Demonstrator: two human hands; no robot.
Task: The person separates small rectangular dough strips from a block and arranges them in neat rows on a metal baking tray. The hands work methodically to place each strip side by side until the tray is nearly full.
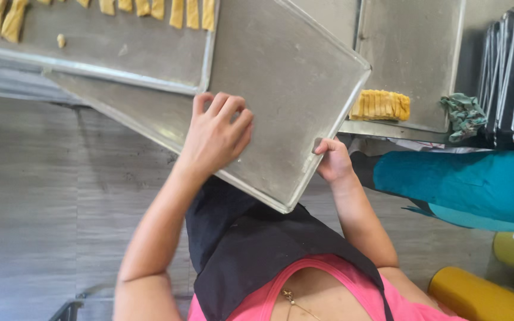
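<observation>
down at 6 o'clock it's a black apron [251, 249] over a pink top [328, 291]. just above that, both hands are on an empty metal tray [281, 89], tilted, one corner pointing at the apron. left hand [218, 134] lies on the tray's surface near its lower edge, fingers curled, not clamped. right hand [331, 160] is pinched on the right rim. at 3 o'clock there's someone's teal sleeve [447, 184]. further out at 11 o'clock, a second tray [150, 65] with rows of dough strips [191, 13]; at 1 o'clock a third tray [411, 59] holding a stack of strips [381, 105], green rag [464, 116] beside it.
</observation>
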